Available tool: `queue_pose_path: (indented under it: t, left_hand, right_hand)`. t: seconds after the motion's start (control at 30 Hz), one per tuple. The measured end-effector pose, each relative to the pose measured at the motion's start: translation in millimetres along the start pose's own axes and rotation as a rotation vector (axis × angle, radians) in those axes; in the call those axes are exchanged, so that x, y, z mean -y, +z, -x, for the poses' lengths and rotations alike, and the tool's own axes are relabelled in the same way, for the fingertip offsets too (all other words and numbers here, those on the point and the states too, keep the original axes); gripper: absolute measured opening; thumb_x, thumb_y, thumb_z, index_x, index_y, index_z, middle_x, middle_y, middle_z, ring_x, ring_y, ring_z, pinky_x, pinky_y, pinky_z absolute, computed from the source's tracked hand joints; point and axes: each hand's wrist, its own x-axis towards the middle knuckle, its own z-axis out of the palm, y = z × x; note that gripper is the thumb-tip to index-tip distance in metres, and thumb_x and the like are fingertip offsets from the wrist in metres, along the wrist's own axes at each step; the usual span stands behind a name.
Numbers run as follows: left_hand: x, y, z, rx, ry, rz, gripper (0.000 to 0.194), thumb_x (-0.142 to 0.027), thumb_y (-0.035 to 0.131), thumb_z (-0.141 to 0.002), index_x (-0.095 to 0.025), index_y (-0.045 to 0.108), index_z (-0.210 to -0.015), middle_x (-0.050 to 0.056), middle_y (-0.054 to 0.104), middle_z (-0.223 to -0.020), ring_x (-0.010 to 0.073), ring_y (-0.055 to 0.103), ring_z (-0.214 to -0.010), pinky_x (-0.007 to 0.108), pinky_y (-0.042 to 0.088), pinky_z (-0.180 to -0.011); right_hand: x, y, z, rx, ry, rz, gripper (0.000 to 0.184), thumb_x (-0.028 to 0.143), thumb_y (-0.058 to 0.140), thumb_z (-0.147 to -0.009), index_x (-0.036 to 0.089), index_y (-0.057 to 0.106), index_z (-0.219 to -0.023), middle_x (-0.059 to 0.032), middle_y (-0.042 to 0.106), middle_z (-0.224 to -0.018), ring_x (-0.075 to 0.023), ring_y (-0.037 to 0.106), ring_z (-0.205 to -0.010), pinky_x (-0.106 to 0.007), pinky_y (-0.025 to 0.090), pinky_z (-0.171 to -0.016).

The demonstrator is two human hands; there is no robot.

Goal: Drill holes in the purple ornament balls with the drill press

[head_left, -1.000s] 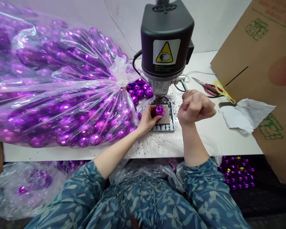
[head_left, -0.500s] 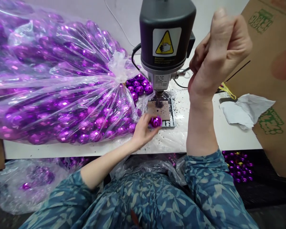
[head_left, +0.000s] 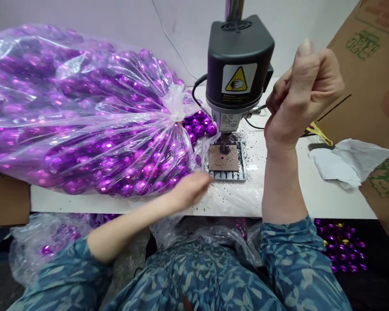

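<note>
The right hand (head_left: 303, 93) is closed in a fist at the lever (head_left: 262, 107) of the drill press (head_left: 240, 65), while the left hand (head_left: 192, 188), blurred, is over the front of the bench (head_left: 113, 204), near the metal base plate (head_left: 227, 176); whether it is open or closed, or holds anything, cannot be told. A flat brown board (head_left: 223, 163) with a small hole lies on the base plate under the chuck, dark shavings scattered over it. Shiny purple balls (head_left: 199, 130) sit behind the board's left side, beside a large knotted plastic bag (head_left: 94, 116) full of similar balls.
</note>
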Motion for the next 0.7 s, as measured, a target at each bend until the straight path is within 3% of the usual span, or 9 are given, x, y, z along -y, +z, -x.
queue_pose_path:
  t: [0.1, 0.17, 0.27, 0.33, 0.43, 0.53, 0.6, 0.7]
  left_hand:
    - [38.5, -28.6, -75.3, -0.054, -0.210, -0.277, 0.040, -0.002, 0.041, -0.092, -0.016, 0.066, -0.121, 0.015, 0.070, -0.118, 0.0276, 0.064, -0.114, 0.046, 0.054, -0.101]
    - [61.3, -35.3, -114.4, 0.053, -0.345, -0.454, 0.039, -0.003, 0.050, -0.087, -0.013, 0.065, -0.122, 0.020, 0.067, -0.123, 0.0343, 0.058, -0.123, 0.049, 0.049, -0.104]
    - [81.0, -33.3, -143.7, 0.233, -0.435, -0.559, 0.039, -0.004, 0.058, -0.082, -0.012, 0.067, -0.120, 0.022, 0.066, -0.120, 0.0381, 0.058, -0.125, 0.048, 0.046, -0.104]
    - [84.9, -33.0, -145.4, 0.216, -0.447, -0.518, 0.042, -0.005, 0.061, -0.080, -0.013, 0.068, -0.120, 0.020, 0.065, -0.118, 0.0383, 0.061, -0.121, 0.048, 0.046, -0.103]
    - [81.7, -42.1, -130.7, -0.023, -0.392, -0.224, 0.044, -0.012, 0.068, -0.079, -0.019, 0.067, -0.122, 0.013, 0.063, -0.115, 0.0337, 0.065, -0.112, 0.047, 0.049, -0.101]
    - [69.0, -54.5, -106.0, -0.273, -0.333, 0.354, 0.038, -0.023, 0.069, -0.085, -0.022, 0.063, -0.122, 0.007, 0.065, -0.104, 0.0236, 0.067, -0.096, 0.043, 0.056, -0.093]
    - [55.3, -57.2, -89.5, -0.318, -0.372, 0.776, 0.034, -0.027, 0.069, -0.086, -0.023, 0.059, -0.119, 0.004, 0.067, -0.099, 0.0189, 0.067, -0.087, 0.041, 0.060, -0.085]
    - [32.5, -47.8, -71.7, -0.234, -0.481, 1.228, 0.034, -0.033, 0.069, -0.087, -0.023, 0.056, -0.116, 0.005, 0.070, -0.101, 0.0183, 0.069, -0.083, 0.040, 0.062, -0.080]
  right_hand:
    - [0.0, -1.0, 0.8, -0.005, -0.013, -0.004, 0.058, 0.065, 0.070, -0.073, 0.025, 0.030, -0.060, 0.0125, 0.030, -0.041, -0.0039, 0.021, -0.033, -0.026, 0.019, -0.038]
    - [-0.3, -1.6, 1.4, -0.002, -0.015, 0.004, 0.058, 0.065, 0.069, -0.074, 0.025, 0.030, -0.060, 0.0125, 0.029, -0.042, -0.0031, 0.022, -0.034, -0.025, 0.020, -0.039]
    - [-0.8, -2.6, 1.9, 0.003, -0.006, 0.046, 0.057, 0.068, 0.063, -0.076, 0.024, 0.030, -0.061, 0.0124, 0.031, -0.043, -0.0020, 0.023, -0.035, -0.024, 0.022, -0.039]
    - [-1.2, -3.3, 2.0, 0.013, -0.015, 0.064, 0.058, 0.071, 0.060, -0.077, 0.024, 0.030, -0.061, 0.0120, 0.032, -0.043, -0.0021, 0.023, -0.035, -0.024, 0.023, -0.040]
    - [-1.8, -4.1, 2.0, 0.019, -0.028, 0.045, 0.056, 0.068, 0.063, -0.080, 0.025, 0.032, -0.061, 0.0112, 0.033, -0.043, -0.0032, 0.022, -0.035, -0.027, 0.024, -0.040]
    - [-2.3, -4.4, 2.1, 0.015, -0.031, 0.055, 0.057, 0.069, 0.064, -0.079, 0.025, 0.032, -0.060, 0.0109, 0.034, -0.044, -0.0037, 0.023, -0.036, -0.027, 0.024, -0.040]
    - [-2.4, -4.0, 2.3, 0.012, -0.030, 0.057, 0.058, 0.071, 0.064, -0.078, 0.025, 0.032, -0.061, 0.0109, 0.034, -0.044, -0.0037, 0.023, -0.036, -0.027, 0.024, -0.040]
    - [-1.8, -3.0, 2.9, -0.002, -0.027, 0.043, 0.060, 0.074, 0.062, -0.078, 0.026, 0.031, -0.061, 0.0106, 0.032, -0.043, -0.0043, 0.022, -0.036, -0.028, 0.024, -0.040]
